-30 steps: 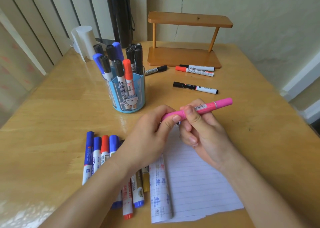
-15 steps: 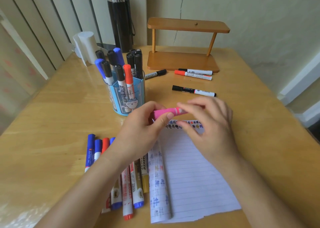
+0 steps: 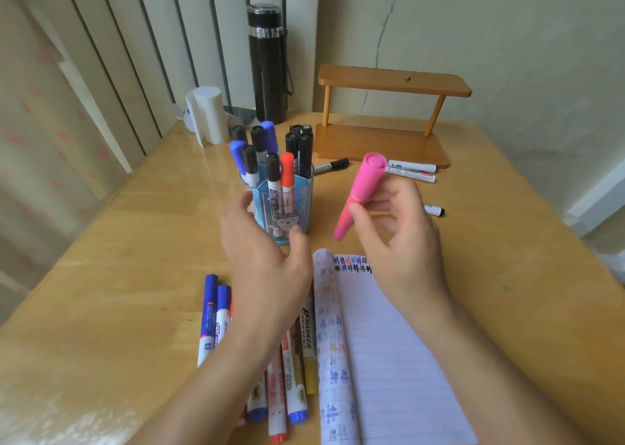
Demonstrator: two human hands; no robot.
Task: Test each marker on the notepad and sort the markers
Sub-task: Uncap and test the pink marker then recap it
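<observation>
Right hand (image 3: 395,238) is up above the surface (image 3: 135,258), and it grips the pink marker (image 3: 363,187) between thumb and curled fingers, around the lower half of the barrel. The marker stands steeply tilted, broad round end up and leaning away, lower end pointing down toward the top edge of the notepad (image 3: 389,343) without touching it; that lower tip is blurred, so I can't say whether it is capped. Left hand (image 3: 267,258) is released, fingers loose and spread, holding nothing, hovering just in front of the blue holder (image 3: 294,201). The holder stands upright with a cluster of standing markers (image 3: 270,160) in it: black caps, blue caps, one red. The notepad lies open on the near side, a page curled over along its left edge, with two short lines of coloured test marks (image 3: 351,264) at the top of the lined sheet. Left of it, a row of markers (image 3: 216,316) lies side by side on the surface, partly covered by the left forearm. Further back, a black marker (image 3: 333,166) lies beside the holder, two white-bodied markers (image 3: 411,170) lie against the base of the wooden stand (image 3: 382,143), and one more marker (image 3: 436,210) peeks out behind the right hand. A black flask (image 3: 267,72) and a white roll (image 3: 208,116) stand at the far edge.
</observation>
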